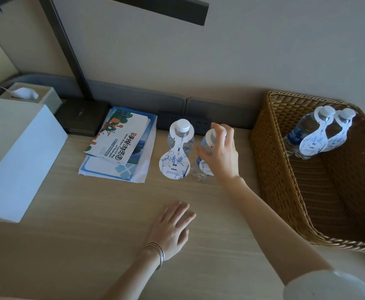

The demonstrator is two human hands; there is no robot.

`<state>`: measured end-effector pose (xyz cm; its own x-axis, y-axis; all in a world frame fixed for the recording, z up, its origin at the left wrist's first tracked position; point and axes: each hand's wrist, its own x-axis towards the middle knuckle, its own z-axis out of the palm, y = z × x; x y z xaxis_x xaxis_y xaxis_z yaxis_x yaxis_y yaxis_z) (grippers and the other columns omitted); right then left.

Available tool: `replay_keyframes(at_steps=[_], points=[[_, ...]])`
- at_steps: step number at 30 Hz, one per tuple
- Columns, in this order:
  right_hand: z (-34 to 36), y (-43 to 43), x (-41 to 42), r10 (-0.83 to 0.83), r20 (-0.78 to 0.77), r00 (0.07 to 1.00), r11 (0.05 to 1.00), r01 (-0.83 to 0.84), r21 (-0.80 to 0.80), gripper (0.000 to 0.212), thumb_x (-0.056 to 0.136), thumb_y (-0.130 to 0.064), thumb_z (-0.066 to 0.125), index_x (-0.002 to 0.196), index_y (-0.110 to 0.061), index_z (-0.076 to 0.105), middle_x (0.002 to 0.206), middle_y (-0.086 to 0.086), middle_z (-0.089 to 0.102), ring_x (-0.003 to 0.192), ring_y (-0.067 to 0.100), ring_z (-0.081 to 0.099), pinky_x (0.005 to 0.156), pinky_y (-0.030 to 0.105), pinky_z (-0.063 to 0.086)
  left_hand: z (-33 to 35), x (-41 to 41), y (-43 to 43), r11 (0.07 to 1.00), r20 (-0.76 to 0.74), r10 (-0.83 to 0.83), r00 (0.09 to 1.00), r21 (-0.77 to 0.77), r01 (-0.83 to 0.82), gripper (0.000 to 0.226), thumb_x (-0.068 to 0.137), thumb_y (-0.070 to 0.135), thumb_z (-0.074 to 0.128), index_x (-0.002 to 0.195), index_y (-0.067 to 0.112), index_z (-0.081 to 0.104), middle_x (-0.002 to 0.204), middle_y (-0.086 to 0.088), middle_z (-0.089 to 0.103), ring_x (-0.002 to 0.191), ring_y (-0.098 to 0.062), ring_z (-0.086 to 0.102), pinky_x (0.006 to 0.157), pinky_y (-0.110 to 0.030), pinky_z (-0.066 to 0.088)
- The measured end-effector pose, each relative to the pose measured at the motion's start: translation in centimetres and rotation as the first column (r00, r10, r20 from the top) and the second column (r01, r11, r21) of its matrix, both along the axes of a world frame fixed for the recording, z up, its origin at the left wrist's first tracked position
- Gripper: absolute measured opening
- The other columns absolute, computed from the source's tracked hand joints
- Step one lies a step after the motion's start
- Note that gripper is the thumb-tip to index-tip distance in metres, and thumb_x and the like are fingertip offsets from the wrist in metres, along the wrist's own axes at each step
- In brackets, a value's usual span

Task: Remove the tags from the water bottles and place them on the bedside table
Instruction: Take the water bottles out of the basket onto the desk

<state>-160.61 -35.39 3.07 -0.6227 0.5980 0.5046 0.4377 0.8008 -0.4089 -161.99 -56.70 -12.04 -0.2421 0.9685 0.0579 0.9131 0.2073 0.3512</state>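
Two clear water bottles stand upright on the wooden bedside table [90, 213], each with a white and blue paper tag hung round its neck. The left bottle [181, 139] carries its tag [175, 165] untouched. My right hand [220, 152] is closed around the neck and cap of the right bottle [201, 167], covering part of its tag [208, 139]. My left hand [170, 228] lies flat and open on the table in front of them, holding nothing. Two more tagged bottles [315, 133] lie in the wicker basket [270, 169] at the right.
Tourist map leaflets [120, 144] lie left of the bottles. A white box [14, 159] stands at the left edge, with a tissue box [30, 96] and a dark lamp base [82, 118] behind it. A socket strip [166, 120] runs along the back.
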Motion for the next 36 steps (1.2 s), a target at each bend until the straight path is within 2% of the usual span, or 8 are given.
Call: replay_keyframes(at_steps=[2,6,10,12,15,21,28,36], points=[[0.2,-0.2,0.2,-0.017,0.038,0.999,1.0,0.016,0.02,0.069,0.074,-0.032,0.077,0.125,-0.017,0.034,0.122,0.02,0.049,0.1,0.032,0.057,0.062,0.039,0.057,0.4,0.0,-0.1,1.0,-0.001,-0.007,1.0,-0.01,0.007,0.045,0.088,0.035,0.046,0.132,0.033,0.051,0.147,0.003,0.041,0.137,-0.018,0.035,0.109,-0.044,0.026],[1.7,-0.6,1.3,-0.058,0.172,0.983,0.998,0.05,0.049,0.063,0.085,-0.054,0.051,0.135,-0.019,0.036,0.138,0.016,0.041,0.12,0.034,0.046,0.095,0.05,0.044,0.8,0.1,-0.1,0.999,-0.007,-0.027,1.0,-0.04,0.026,0.045,0.083,0.034,0.047,0.128,0.029,0.055,0.143,0.0,0.046,0.131,-0.023,0.042,0.106,-0.046,0.03],[4.5,-0.5,4.4,-0.036,0.231,0.972,0.996,0.014,0.093,0.056,0.091,-0.051,0.04,0.139,-0.021,0.038,0.142,0.011,0.041,0.13,0.032,0.038,0.108,0.053,0.028,2.9,0.2,0.8,0.998,0.013,-0.044,0.999,-0.033,0.044,0.045,0.074,0.04,0.046,0.114,0.026,0.064,0.125,-0.001,0.056,0.114,-0.023,0.055,0.09,-0.042,0.05],[6.0,0.0,6.8,-0.047,0.256,0.966,0.989,0.009,0.145,0.052,0.092,-0.044,0.045,0.138,-0.02,0.04,0.141,0.011,0.043,0.131,0.032,0.037,0.109,0.055,0.024,5.4,0.6,1.7,0.997,-0.009,-0.078,0.997,0.019,0.078,0.045,0.074,0.042,0.045,0.111,0.027,0.067,0.117,0.002,0.062,0.106,-0.018,0.06,0.085,-0.034,0.052],[8.0,1.2,11.0,-0.144,0.243,0.959,0.96,0.076,0.271,0.05,0.092,-0.036,0.045,0.137,-0.015,0.043,0.138,0.012,0.046,0.134,0.033,0.034,0.11,0.057,0.022,9.8,1.5,3.7,0.983,-0.023,-0.124,0.992,0.135,0.126,0.044,0.08,0.041,0.046,0.116,0.025,0.064,0.121,0.002,0.061,0.116,-0.019,0.054,0.085,-0.033,0.052],[8.6,3.6,19.0,-0.348,0.303,0.887,0.904,0.231,0.36,0.056,0.091,-0.03,0.053,0.142,-0.014,0.036,0.146,0.016,0.035,0.14,0.035,0.022,0.111,0.056,0.013,16.9,3.9,8.7,0.934,-0.145,-0.19,0.971,0.277,0.224,0.05,0.088,0.038,0.045,0.133,0.019,0.053,0.142,-0.005,0.046,0.136,-0.024,0.038,0.108,-0.042,0.031],[6.9,5.3,24.7,-0.429,0.421,0.8,0.899,0.332,0.285,0.066,0.087,-0.035,0.056,0.145,-0.016,0.03,0.149,0.014,0.033,0.138,0.035,0.026,0.11,0.056,0.021,19.4,7.8,14.9,0.956,-0.204,-0.192,0.96,0.181,0.23,0.056,0.093,0.05,0.032,0.139,0.021,0.047,0.147,-0.01,0.041,0.138,-0.029,0.034,0.111,-0.048,0.026],[7.2,10.9,27.9,-0.335,0.409,0.849,0.935,0.246,0.255,0.064,0.085,-0.033,0.062,0.141,-0.013,0.037,0.143,0.016,0.041,0.134,0.036,0.035,0.107,0.054,0.028,20.2,10.1,21.8,0.975,-0.264,-0.165,0.95,0.104,0.198,0.059,0.093,0.053,0.029,0.139,0.022,0.046,0.146,-0.01,0.042,0.137,-0.031,0.035,0.11,-0.048,0.03]])
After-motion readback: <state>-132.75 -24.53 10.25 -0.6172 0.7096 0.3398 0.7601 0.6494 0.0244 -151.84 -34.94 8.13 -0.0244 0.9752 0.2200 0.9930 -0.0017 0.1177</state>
